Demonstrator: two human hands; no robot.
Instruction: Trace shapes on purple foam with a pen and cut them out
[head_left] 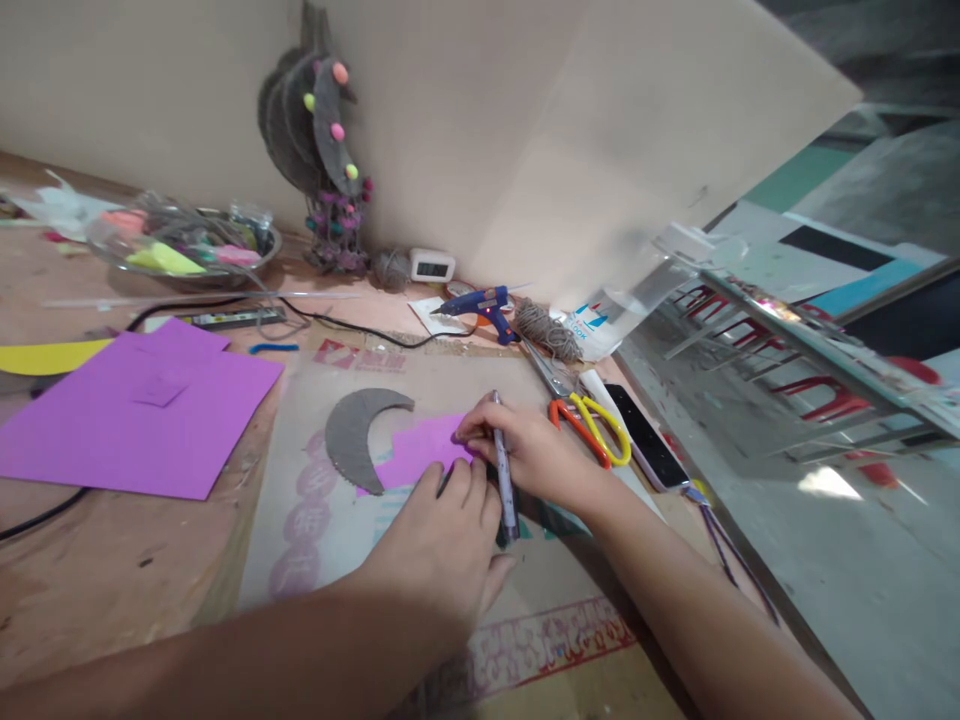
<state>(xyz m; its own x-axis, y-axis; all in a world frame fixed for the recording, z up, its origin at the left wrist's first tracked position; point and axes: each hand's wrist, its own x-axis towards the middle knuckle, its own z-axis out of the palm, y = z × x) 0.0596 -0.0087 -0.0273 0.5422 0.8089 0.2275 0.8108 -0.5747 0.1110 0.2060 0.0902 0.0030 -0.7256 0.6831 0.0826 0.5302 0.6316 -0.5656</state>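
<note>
A small piece of purple paper (420, 445) lies on the printed cardboard sheet (300, 400). My left hand (446, 525) presses down on its near part, fingers stretched out flat; something dark shows by the fingers. In my right hand (529, 445) a patterned pen (504, 480) is gripped, standing nearly upright, with fingertips at the paper's right end. Which end of the pen writes, I cannot tell. Touching the paper's left side is a grey crescent moon shape (352, 440). Scissors (589, 425) with orange and yellow handles lie right of my right hand.
Larger purple sheets (172, 440) lie at left, below a bowl of craft bits (187, 265). A blue glue gun (480, 305), grey yarn (551, 330) and a phone (649, 440) lie behind and right. A moon decoration (311, 130) hangs against the wall.
</note>
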